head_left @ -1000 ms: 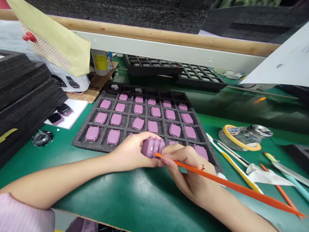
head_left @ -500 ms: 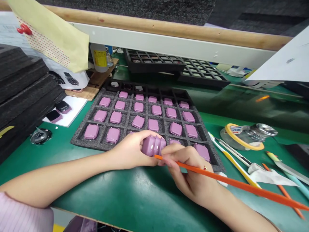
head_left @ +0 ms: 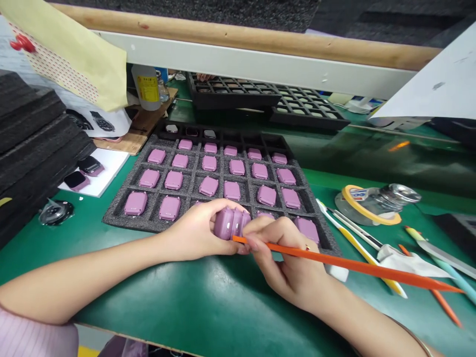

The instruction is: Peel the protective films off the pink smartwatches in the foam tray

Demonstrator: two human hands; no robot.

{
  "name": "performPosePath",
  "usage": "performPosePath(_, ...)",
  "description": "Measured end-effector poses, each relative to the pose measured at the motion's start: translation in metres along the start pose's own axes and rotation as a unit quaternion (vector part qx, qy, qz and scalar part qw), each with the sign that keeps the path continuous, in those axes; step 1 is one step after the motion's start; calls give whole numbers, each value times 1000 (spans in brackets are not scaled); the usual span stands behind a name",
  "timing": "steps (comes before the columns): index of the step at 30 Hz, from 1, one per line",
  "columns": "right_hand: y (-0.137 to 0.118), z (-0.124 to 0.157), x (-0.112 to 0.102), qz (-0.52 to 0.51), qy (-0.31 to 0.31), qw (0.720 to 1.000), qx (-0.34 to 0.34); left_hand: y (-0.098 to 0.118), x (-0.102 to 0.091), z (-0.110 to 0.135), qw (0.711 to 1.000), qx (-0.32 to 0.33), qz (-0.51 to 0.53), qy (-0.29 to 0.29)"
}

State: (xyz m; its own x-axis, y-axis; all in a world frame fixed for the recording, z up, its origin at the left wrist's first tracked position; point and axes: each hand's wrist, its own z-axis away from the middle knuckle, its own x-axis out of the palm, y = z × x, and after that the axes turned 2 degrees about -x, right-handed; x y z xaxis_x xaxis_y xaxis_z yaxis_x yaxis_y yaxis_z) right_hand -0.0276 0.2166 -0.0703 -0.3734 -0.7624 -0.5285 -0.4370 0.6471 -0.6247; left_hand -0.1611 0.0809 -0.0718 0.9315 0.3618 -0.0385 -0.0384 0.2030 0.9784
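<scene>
My left hand (head_left: 199,233) is closed round a small stack of purple watch cases (head_left: 230,224), held just above the green mat at the near edge of a black foam tray (head_left: 119,214). My right hand (head_left: 288,258) pinches a long orange stick (head_left: 334,263), whose tip touches the lower edge of the held cases. The tray's cells hold several more purple cases (head_left: 174,180), lying flat in rows.
Black foam sheets (head_left: 33,144) are stacked at the left, beside two watches on white paper (head_left: 84,173). More black trays (head_left: 238,94) sit at the back. A tape roll and glass jar (head_left: 372,203), tweezers, sticks and a white wipe (head_left: 405,263) lie at the right.
Both hands and the held cases keep their grip and pose. The view has shifted a little, so everything sits slightly lower-left in the picture.
</scene>
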Motion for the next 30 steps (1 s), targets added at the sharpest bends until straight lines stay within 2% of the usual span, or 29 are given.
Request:
performPosePath(6,0,-1,-1,-44,4,999,-2,6,-1,2,1000,-10,0,-7)
performPosePath(11,5,-1,-7,-121,65,990,41,11,-4,2,999,-23,24,-38)
performPosePath(14,12,1,-7,-141,38,989,23,11,-6,1,999,-18,17,-42)
performPosePath(19,17,6,-3,-121,17,992,-21,9,-8,-1,999,-16,5,-43)
performPosePath(30,12,7,1,-89,22,995,-29,8,-8,-1,999,1,-29,-25)
